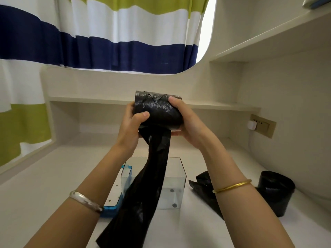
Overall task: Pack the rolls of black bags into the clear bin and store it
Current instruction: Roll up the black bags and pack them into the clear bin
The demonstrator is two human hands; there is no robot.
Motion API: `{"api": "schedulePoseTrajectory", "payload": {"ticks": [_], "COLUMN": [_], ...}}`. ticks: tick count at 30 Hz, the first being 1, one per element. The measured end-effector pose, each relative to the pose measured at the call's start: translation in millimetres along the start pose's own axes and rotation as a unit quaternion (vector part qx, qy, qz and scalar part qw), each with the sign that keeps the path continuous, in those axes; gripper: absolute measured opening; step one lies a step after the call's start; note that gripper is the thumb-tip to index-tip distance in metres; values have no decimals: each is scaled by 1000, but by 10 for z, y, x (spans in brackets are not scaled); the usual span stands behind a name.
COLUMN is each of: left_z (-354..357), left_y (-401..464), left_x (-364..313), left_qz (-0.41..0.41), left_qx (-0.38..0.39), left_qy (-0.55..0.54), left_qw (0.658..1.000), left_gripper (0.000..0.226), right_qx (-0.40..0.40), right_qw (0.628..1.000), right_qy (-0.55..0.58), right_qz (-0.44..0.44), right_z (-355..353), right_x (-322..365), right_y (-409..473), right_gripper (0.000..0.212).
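Note:
I hold a roll of black bags up in front of me with both hands. My left hand grips its left side with the thumb on top, and my right hand grips its right end. A long loose tail of black bag hangs from the roll down past the clear bin, which stands open on the desk below. A second roll of black bags lies on the desk at the right, its loose end partly hidden behind my right forearm.
A blue-edged white tray or lid lies against the bin's left side. A low shelf runs along the back of the desk. A wall socket with a white plug is on the right wall. A striped curtain hangs behind.

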State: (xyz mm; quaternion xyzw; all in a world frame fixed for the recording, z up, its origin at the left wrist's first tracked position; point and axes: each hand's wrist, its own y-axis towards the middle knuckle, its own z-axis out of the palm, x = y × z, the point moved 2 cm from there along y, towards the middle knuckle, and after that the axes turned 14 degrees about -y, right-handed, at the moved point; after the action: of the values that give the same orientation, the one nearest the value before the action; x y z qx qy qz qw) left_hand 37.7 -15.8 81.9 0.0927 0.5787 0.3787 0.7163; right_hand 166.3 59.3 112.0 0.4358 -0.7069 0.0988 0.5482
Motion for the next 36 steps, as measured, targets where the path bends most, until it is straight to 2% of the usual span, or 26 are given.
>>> {"api": "schedulePoseTrajectory", "payload": {"ticks": [2, 5, 6, 8, 11, 14, 23, 25, 28, 29, 32, 36], "left_z": [-13, -12, -8, 6, 21, 41, 33, 23, 6, 4, 24, 36], "left_y": [-2, -14, -20, -36, -45, -48, -35, -40, -31, -27, -19, -51], "left_x": [-13, -39, -45, -53, -43, -51, -25, -18, 7, 3, -35, -20], "left_qz": [-47, -112, -122, -136, -166, -170, -207, -200, -175, -154, -89, -11], "left_qx": [18, 48, 46, 30, 10, 7, 25, 23, 27, 37, 56, 58], "left_qy": [25, 32, 27, 23, 12, -16, -52, -61, -32, -6, 31, 41], "left_qw": [998, 992, 991, 990, 986, 985, 977, 978, 984, 987, 994, 997], "left_gripper": [83, 79, 73, 58, 54, 40, 36, 41, 65, 63, 37, 43], "right_qx": [-17, -33, -27, -12, -3, 17, 65, 79, 113, 123, 125, 115], "right_qw": [1000, 999, 1000, 1000, 999, 996, 986, 984, 981, 980, 980, 975], "right_qy": [16, 6, 4, 7, 9, 37, 61, 97, 137, 139, 153, 191], "right_qz": [-6, -9, -8, -12, -40, -82, -144, -128, -83, -68, -27, 7], "right_z": [11, 28, 30, 20, -13, -31, -78, -64, -35, -24, -4, -2], "right_x": [-46, -113, -121, -138, -179, -241, -336, -355, -419, -445, -528, -544], "right_y": [10, 29, 34, 38, 38, 38, 29, 17, -5, -11, -15, -18], "right_gripper": [29, 53, 55, 53, 43, 47, 62, 68, 80, 85, 101, 96]}}
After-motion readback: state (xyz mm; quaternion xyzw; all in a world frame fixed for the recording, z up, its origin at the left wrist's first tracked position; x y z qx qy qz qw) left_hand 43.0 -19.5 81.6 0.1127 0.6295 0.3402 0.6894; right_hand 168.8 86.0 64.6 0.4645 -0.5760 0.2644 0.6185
